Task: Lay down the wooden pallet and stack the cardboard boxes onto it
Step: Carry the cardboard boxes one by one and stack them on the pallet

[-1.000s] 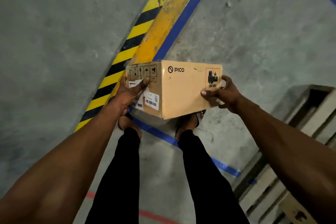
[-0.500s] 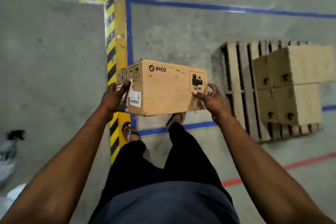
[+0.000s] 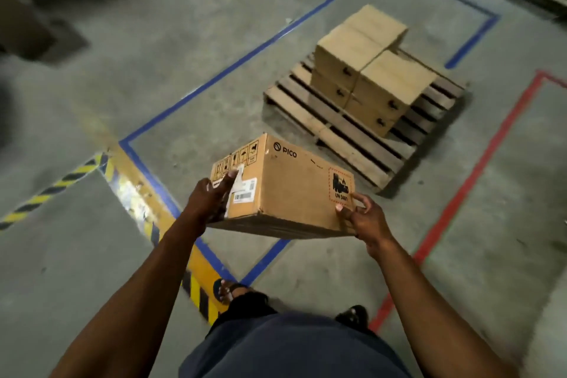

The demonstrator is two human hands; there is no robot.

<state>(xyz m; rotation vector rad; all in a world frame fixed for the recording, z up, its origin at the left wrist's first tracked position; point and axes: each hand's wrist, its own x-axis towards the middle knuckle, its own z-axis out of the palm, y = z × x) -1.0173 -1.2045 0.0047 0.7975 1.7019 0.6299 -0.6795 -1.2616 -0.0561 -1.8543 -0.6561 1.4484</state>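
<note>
Cardboard box (image 3: pixel 285 190) at frame centre, carried above the floor, clamped between left hand (image 3: pixel 208 199) on its labelled end and right hand (image 3: pixel 365 218) curled round its lower right corner. Upper right: wooden pallet (image 3: pixel 310 110) flat, stacked boxes (image 3: pixel 371 77) on it.

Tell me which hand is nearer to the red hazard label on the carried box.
Right. The right hand grips the box corner with a thumb just under the hazard label; the left hand holds the opposite end.
</note>
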